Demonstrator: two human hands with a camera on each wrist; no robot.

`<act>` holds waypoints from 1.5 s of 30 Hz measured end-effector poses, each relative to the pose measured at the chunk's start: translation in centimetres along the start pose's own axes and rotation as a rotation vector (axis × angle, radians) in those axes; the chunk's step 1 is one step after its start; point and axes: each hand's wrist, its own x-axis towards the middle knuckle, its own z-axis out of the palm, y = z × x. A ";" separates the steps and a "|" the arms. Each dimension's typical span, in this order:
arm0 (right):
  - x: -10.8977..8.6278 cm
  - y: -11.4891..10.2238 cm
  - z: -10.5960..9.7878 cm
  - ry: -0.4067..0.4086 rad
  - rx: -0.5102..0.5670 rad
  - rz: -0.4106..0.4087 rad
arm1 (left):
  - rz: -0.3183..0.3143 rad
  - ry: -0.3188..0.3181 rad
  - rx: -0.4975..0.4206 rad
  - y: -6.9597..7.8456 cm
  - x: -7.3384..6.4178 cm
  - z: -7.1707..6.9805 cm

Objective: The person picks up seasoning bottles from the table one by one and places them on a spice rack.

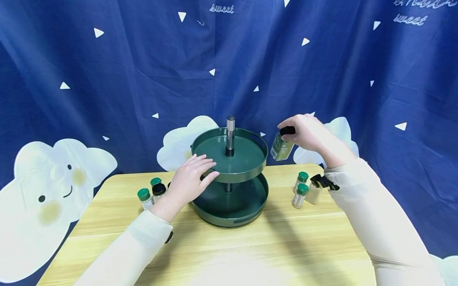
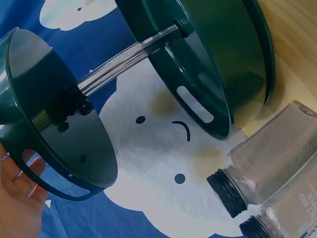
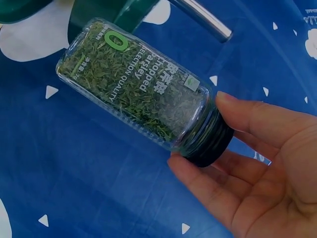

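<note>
My right hand (image 1: 304,129) pinches the black cap of a clear jar of chopped parsley (image 3: 136,84). The jar hangs upright in the air, to the right of a green two-tier turntable rack (image 1: 230,177). My left hand (image 1: 189,178) is at the left rim of the rack's upper tray (image 1: 247,153), its fingers extended. In the left wrist view, fingers (image 2: 20,183) show beside the slotted handle in that tray's wall. Both trays show no jars on them, and a metal post (image 1: 230,135) rises from the middle.
On the table's left, several spice jars stand, some with green caps (image 1: 144,194) and some with black caps (image 2: 227,193). Two green-capped jars (image 1: 299,195) and another jar (image 1: 313,193) stand at the right, near my right sleeve. A blue curtain (image 1: 143,59) hangs behind the wooden table (image 1: 304,238).
</note>
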 end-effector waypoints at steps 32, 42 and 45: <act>3.3 -1.9 0.9 0.084 0.075 -0.046 | 0.012 0.007 0.000 0.0 0.0 -0.1; 4.1 -2.4 1.7 0.126 0.086 -0.081 | 0.003 0.001 -0.003 0.2 0.1 -0.1; 4.4 -2.6 1.8 0.135 0.094 -0.091 | 0.000 -0.002 -0.001 0.1 0.1 -0.1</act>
